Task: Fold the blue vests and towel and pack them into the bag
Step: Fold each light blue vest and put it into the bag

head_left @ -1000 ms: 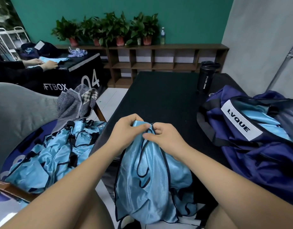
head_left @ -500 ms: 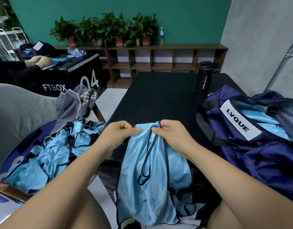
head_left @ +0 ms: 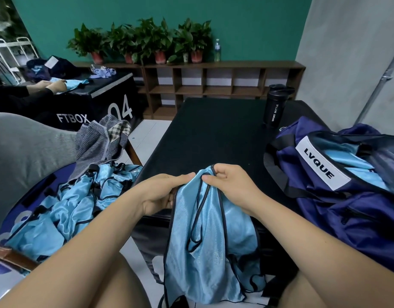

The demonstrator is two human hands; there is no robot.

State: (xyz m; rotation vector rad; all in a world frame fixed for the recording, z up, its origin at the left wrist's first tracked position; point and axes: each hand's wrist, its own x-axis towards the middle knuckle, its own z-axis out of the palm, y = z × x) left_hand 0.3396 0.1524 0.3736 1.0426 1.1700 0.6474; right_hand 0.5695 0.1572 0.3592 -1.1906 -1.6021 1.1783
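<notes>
Blue vest [head_left: 209, 241] hangs off the near edge of the table [head_left: 213, 134] in the head view, its top bunched between my hands. My left hand [head_left: 160, 194] grips the cloth with curled fingers. My right hand [head_left: 231, 185] pinches the dark trim just beside it. I judge this to be the folding step, sorting out the shoulders. Next I should draw the hands apart and lay it flat. A heap of vests [head_left: 69, 207] waits on the chair [head_left: 25, 156]; the bag [head_left: 347, 207] sits at the table's right edge.
</notes>
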